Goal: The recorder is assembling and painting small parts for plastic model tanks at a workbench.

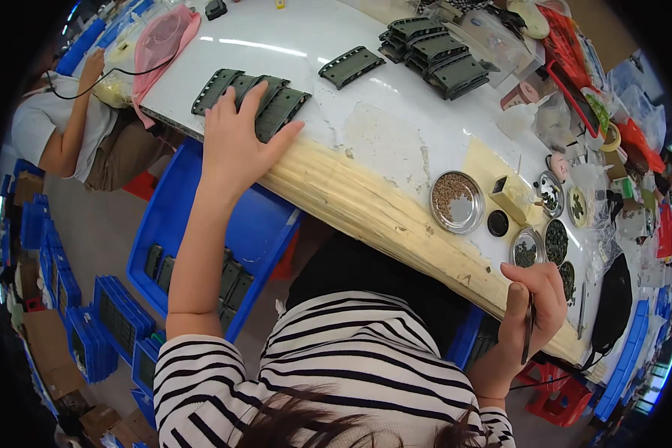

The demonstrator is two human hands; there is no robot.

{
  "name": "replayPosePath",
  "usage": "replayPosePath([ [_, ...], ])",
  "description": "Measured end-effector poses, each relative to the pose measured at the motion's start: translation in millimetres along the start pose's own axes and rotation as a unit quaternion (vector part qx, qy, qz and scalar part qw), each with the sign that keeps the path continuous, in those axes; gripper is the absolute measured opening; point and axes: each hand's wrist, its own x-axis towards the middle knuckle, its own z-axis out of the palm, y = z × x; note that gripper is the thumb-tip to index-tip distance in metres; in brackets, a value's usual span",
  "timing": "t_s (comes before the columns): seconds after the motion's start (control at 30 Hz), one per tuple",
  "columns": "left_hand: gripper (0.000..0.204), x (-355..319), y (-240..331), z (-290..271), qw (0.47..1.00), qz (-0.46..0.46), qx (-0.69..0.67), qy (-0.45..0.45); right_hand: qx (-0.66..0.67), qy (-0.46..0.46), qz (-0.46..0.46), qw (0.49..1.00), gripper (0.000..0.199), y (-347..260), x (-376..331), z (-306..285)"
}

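Observation:
My left hand (235, 142) lies with fingers spread over a row of dark green curved plastic parts (282, 112) on the white table. Its fingertips rest on them, and part of the row is hidden under the hand. At the near right edge of the table, my right hand (537, 302) is closed round a slim dark pair of tweezers (529, 332); the tips are hard to make out. Just beyond that hand stands a round metal dish (528, 248) with small dark pieces. One more green curved part (352, 66) lies alone farther back.
Stacked green parts (440, 56) stand at the back. A dish of small brown pieces (457, 201), a black round lid (498, 222) and several dishes sit at right. Yellowish padding (381, 205) lines the near edge. A blue bin (257, 224) holds more parts below. Another person (67, 127) sits at left.

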Motion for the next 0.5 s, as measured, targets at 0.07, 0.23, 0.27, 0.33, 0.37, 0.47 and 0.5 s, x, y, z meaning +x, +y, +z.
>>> replayPosePath([
  [0.07, 0.066, 8, 2, 4, 0.998, -0.034, 0.011, -0.052, 0.005, 0.01, 0.008, 1.0, 0.017, 3, -3, -5],
  [0.23, 0.058, 14, 14, -3, 0.998, -0.03, -0.016, -0.061, -0.007, 0.006, 0.021, 1.0, 0.017, 11, -4, -6],
  [0.27, 0.056, 15, 14, -7, 0.997, -0.028, -0.026, -0.067, -0.008, 0.001, 0.021, 1.0, 0.017, 11, -3, -6],
  [0.33, 0.055, 11, 12, -15, 0.997, -0.014, -0.03, -0.064, 0.0, -0.007, 0.017, 1.0, 0.016, 10, -3, -4],
  [0.37, 0.054, 8, 10, -20, 0.998, -0.008, -0.031, -0.062, 0.006, -0.012, 0.014, 1.0, 0.016, 9, -2, -3],
  [0.47, 0.06, -7, 7, -51, 0.998, 0.053, -0.032, -0.032, -0.01, 0.013, 0.02, 1.0, 0.016, 5, -5, -7],
  [0.5, 0.067, -19, 3, -69, 0.998, 0.043, -0.028, -0.044, -0.027, 0.013, 0.046, 0.999, 0.019, 2, -7, -9],
])
